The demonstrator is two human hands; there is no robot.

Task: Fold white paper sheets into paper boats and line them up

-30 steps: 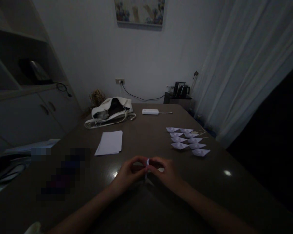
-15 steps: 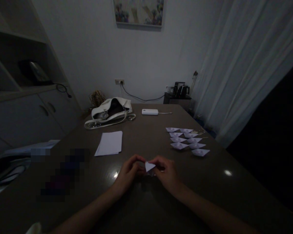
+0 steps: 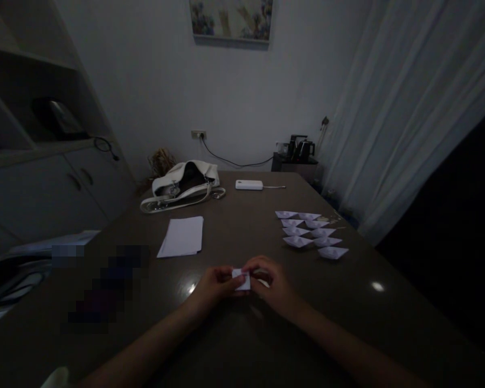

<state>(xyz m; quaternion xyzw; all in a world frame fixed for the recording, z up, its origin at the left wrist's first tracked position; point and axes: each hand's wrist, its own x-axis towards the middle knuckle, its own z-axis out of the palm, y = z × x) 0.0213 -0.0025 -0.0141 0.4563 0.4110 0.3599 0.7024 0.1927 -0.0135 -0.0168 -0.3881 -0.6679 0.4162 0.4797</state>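
A small folded piece of white paper (image 3: 242, 279) is pinched between my left hand (image 3: 214, 288) and my right hand (image 3: 274, 285), low over the dark table (image 3: 234, 231) near its front middle. Both hands have their fingers closed on the paper. To the right lie several finished white paper boats (image 3: 312, 233) in two rows. A stack of white paper sheets (image 3: 181, 236) lies to the left, beyond my left hand.
A white handbag (image 3: 182, 186) and a white power bank (image 3: 249, 185) with a cable sit at the table's far end. Cabinets and shelves stand on the left, a white curtain (image 3: 408, 108) on the right. A kettle (image 3: 301, 149) stands on a side table.
The paper was held upright on edge, then turned to show a triangular face, and now lies flatter as a small rectangle between my fingers. My hands stayed in the same spot.
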